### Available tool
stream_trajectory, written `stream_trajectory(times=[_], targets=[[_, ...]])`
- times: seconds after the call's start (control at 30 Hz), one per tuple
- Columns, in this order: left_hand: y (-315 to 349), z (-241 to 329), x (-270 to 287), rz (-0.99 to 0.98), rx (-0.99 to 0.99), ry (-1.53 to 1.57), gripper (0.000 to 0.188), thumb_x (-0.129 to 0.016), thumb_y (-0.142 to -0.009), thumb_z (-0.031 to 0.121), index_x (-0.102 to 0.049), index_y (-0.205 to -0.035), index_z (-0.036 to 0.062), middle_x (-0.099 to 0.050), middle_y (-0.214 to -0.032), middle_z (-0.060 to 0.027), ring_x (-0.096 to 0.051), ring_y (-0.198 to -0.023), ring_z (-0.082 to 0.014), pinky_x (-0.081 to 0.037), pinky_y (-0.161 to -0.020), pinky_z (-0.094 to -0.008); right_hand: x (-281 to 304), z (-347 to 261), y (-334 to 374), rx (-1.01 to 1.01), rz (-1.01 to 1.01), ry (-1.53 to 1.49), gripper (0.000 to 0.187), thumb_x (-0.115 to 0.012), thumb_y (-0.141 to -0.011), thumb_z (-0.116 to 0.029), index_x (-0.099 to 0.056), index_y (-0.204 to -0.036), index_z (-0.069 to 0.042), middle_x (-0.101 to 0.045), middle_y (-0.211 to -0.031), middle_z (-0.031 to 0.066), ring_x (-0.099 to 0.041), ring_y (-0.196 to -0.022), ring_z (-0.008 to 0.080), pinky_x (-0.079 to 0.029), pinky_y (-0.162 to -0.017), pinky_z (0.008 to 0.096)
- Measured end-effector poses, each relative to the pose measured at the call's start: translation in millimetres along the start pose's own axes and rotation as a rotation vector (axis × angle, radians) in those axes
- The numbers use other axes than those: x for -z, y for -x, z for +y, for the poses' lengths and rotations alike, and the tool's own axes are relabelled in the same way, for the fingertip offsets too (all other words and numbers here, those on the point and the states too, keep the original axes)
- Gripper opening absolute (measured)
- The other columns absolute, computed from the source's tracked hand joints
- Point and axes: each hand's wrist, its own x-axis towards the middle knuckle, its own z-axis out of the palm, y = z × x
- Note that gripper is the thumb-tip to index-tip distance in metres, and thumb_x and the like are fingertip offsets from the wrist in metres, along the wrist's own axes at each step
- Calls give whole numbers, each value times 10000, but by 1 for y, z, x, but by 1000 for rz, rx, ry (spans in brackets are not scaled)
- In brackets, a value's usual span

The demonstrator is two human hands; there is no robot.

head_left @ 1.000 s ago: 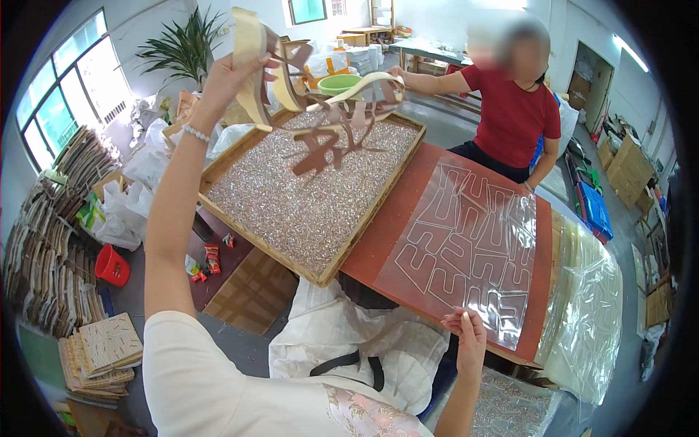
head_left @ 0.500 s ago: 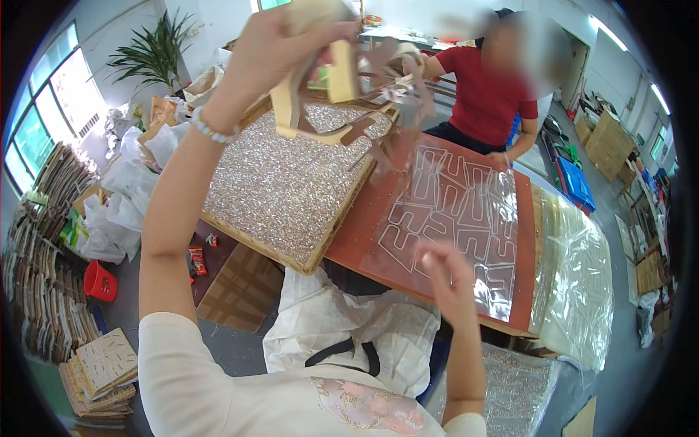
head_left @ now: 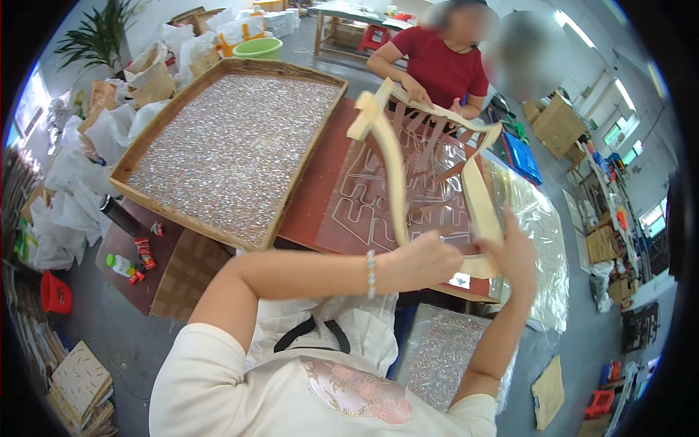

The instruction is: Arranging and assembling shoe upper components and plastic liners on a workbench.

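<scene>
A cream-coloured frame (head_left: 476, 197) with brown strips stretched across it is tilted over a clear sheet with pale looping outlines (head_left: 357, 207). The sheet lies on a reddish-brown board (head_left: 309, 211). My left hand (head_left: 422, 262) is closed at the frame's near left end, a beaded bracelet on its wrist. At the near right corner, my right hand (head_left: 512, 255) grips the same frame, slightly blurred. Left of the board stands a wooden tray (head_left: 182, 213) holding sparkling flakes (head_left: 233, 138).
Across the board sits a person in a red shirt (head_left: 448, 65), hands just beyond the frame. Stacked clear sheets (head_left: 542, 247) lie to the right. A dark bottle (head_left: 120, 213) and a small white bottle (head_left: 119, 264) stand left. A red bucket (head_left: 56, 293) is on the floor.
The frame has come down from above the tray to over the clear sheet. My left hand has moved right and down with it; my right hand has taken hold of its near right corner.
</scene>
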Motion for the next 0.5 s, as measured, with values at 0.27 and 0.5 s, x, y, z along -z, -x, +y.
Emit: stream_trajectory(times=[0.27, 0.5], targets=[[101, 0, -61, 428, 430, 310, 238, -633, -810, 232, -569, -961, 60, -574, -1005, -104, -519, -1027, -256, -390, -877, -399, -179, 60, 40, -305, -45, -1222, 613, -662, -833, -114, -352, -1348, 5, -646, -964, 66, -637, -773, 156, -521, -587, 245], [155, -53, -72, 142, 1408, 1238, 396, -561, -911, 374, -560, -1043, 0, -598, -999, -141, -615, -811, -209, -522, -672, -348, -175, 39, 37, -513, -170, -1616, 293, -600, -892, -184, -531, -1116, -9, -636, -975, 80, -648, -800, 158, -555, -530, 266]])
